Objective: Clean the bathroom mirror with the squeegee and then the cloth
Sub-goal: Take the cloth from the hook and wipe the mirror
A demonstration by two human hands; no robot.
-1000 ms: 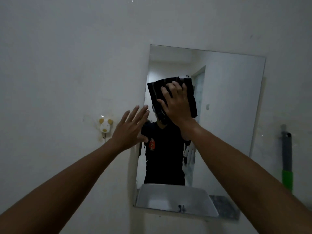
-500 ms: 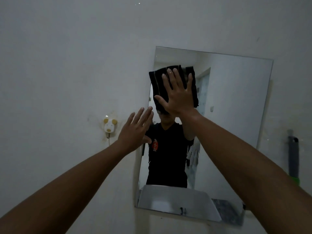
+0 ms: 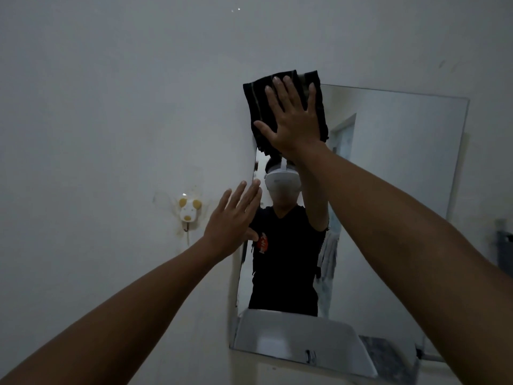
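Forearms: left forearm (image 3: 125, 309) and right forearm (image 3: 402, 232), bare along all their visible length.
Hands: left hand (image 3: 231, 220) and right hand (image 3: 291, 120), both bare.
Top: seen reflected in the mirror (image 3: 388, 162) — a plain black T-shirt (image 3: 286, 268) with short sleeves.
Marking: a small red emblem (image 3: 263, 243) with pale detail on the chest of the shirt — too small to read.
Head: a white headset (image 3: 281, 181) worn across the eyes, with a white strap running up over the top.

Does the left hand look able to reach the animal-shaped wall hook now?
Probably yes. The left hand is open and holds nothing, and only bare wall lies between it and the hook beside it.
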